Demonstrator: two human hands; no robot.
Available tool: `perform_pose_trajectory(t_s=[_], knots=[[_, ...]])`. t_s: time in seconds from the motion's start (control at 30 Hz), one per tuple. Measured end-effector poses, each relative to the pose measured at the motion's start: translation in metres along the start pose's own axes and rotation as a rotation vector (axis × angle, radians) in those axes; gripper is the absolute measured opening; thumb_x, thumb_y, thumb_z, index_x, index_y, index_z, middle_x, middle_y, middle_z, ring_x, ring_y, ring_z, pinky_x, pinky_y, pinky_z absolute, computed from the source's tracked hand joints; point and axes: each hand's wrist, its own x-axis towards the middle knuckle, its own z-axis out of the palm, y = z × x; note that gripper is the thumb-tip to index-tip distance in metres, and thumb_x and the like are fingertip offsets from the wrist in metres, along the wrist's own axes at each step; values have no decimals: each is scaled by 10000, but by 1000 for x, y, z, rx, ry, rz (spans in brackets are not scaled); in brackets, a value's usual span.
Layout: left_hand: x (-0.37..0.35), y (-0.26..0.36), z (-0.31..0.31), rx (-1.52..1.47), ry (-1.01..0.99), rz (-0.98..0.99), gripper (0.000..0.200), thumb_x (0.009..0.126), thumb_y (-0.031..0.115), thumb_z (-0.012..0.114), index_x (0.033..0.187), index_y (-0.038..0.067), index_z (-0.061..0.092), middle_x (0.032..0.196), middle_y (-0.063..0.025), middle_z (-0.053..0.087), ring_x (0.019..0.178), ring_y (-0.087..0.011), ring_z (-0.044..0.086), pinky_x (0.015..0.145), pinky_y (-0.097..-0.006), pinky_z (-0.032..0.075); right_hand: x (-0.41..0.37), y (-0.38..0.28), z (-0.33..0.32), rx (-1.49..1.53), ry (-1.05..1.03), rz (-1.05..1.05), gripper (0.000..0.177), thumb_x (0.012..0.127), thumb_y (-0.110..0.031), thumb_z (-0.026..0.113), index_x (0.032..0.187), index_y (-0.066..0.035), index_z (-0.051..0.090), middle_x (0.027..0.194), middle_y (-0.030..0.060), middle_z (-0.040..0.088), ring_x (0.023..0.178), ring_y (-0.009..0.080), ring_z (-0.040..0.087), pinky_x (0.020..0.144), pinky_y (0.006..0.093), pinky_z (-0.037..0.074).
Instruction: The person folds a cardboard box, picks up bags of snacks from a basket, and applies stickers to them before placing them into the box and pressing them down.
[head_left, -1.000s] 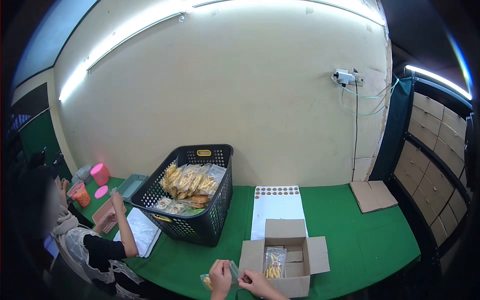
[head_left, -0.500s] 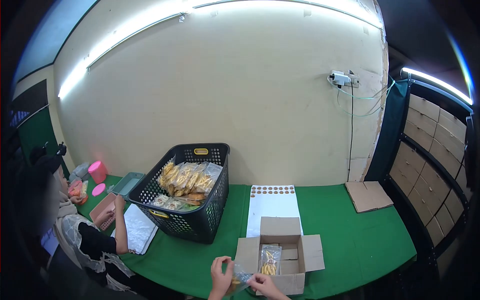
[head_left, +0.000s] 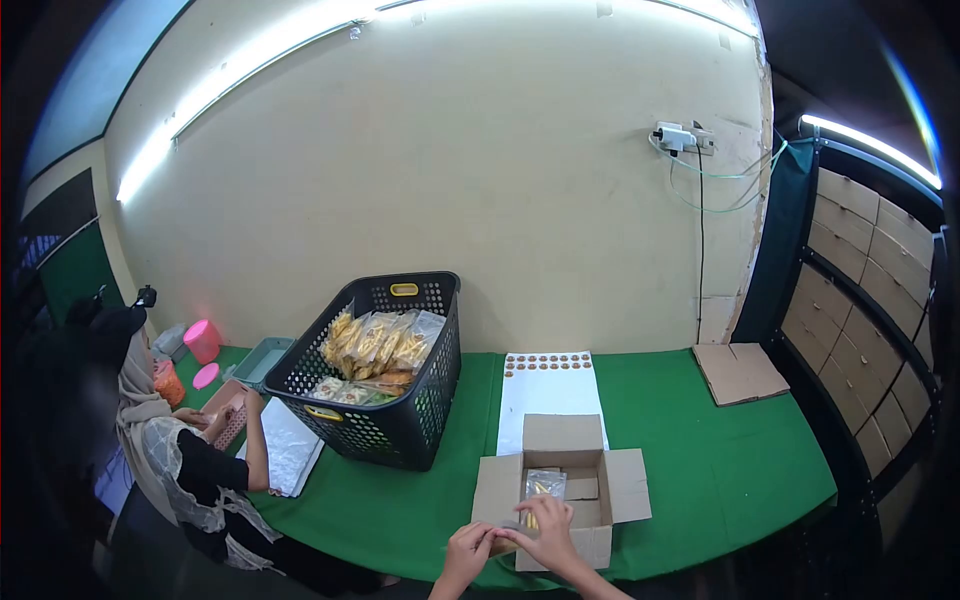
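At the front edge of the green table, my left hand (head_left: 466, 554) and my right hand (head_left: 548, 535) are close together. Both pinch a small clear snack bag (head_left: 507, 546), mostly hidden behind my fingers. They are over the front left part of an open cardboard box (head_left: 592, 540), whose side and back flaps are folded out. Inside the box, on its left side, lies another clear bag of yellow snacks (head_left: 546, 482), partly covered by my right hand.
A black basket (head_left: 400, 440) full of snack bags stands left of the box. Behind the box lies a white sheet (head_left: 530, 400) with rows of small brown stickers. Flat cardboard (head_left: 740, 374) is at the right. A co-worker (head_left: 190, 480) handles a pink tray (head_left: 232, 430) at the left.
My hands have moved right and up, bringing the snack bag from beside the box to over its front left. My right hand now covers part of the bag inside. The view has shifted slightly.
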Motion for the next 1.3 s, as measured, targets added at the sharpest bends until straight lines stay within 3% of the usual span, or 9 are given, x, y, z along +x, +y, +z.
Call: perform_pose_trajectory(t_s=[0.13,0.23,0.43,0.77,0.83,0.9,1.07,1.2,1.3], knots=[[-1,9,-2,-97,126,-79,120,782,85,558,725,-19,573,642,-91,555,579,-177,535,536,-266,407,-13,14,29,455,-314,124,222,772,-239,585,741,-22,543,628,82,513,565,206,493,527,307,384],[0,9,-8,66,237,58,154,785,118,564,706,-14,569,622,-85,547,574,-189,520,545,-284,396,-13,-12,31,463,-256,215,206,779,-200,564,752,1,526,569,91,481,493,179,460,482,289,372],[15,9,-38,88,357,-30,150,775,134,558,663,34,564,621,-64,556,573,-228,518,566,-315,368,-18,-30,54,737,-266,357,186,775,-183,552,761,0,526,568,53,432,514,110,406,495,258,364],[33,-18,-53,23,411,-127,198,797,124,550,662,-20,555,575,-75,527,550,-189,522,522,-282,393,-20,-35,69,760,-300,281,196,803,-176,526,753,12,509,618,35,439,571,96,423,544,249,371],[31,-32,-43,-112,328,-170,167,792,137,565,721,-14,564,629,-75,544,589,-195,536,557,-270,412,-30,-23,73,963,-410,513,159,823,-134,513,741,2,521,621,-14,472,566,64,432,528,235,358],[25,-40,-36,-163,258,-156,189,768,172,601,817,-5,556,736,-88,553,675,-210,543,621,-270,423,-44,3,81,943,-455,429,174,857,-148,470,798,1,539,726,-2,512,720,63,481,628,202,384],[0,-36,-28,57,82,122,649,628,315,737,1118,25,424,1107,-153,448,1007,-282,454,841,-333,374,-40,5,63,1407,-267,943,198,857,-116,446,966,34,516,898,65,543,837,163,548,803,306,463],[-15,-14,-30,312,107,110,730,588,324,762,1148,31,397,1153,-162,405,1071,-305,413,891,-376,350,-33,14,51,1469,-277,980,287,867,-118,391,1069,77,449,1126,152,493,938,284,562,828,364,473],[-22,-37,-28,142,45,104,655,620,213,749,1146,36,402,1135,-152,426,1043,-299,449,875,-363,388,-15,17,32,1587,-140,958,279,873,-94,356,1087,61,444,1120,160,491,930,268,560,845,383,461]])
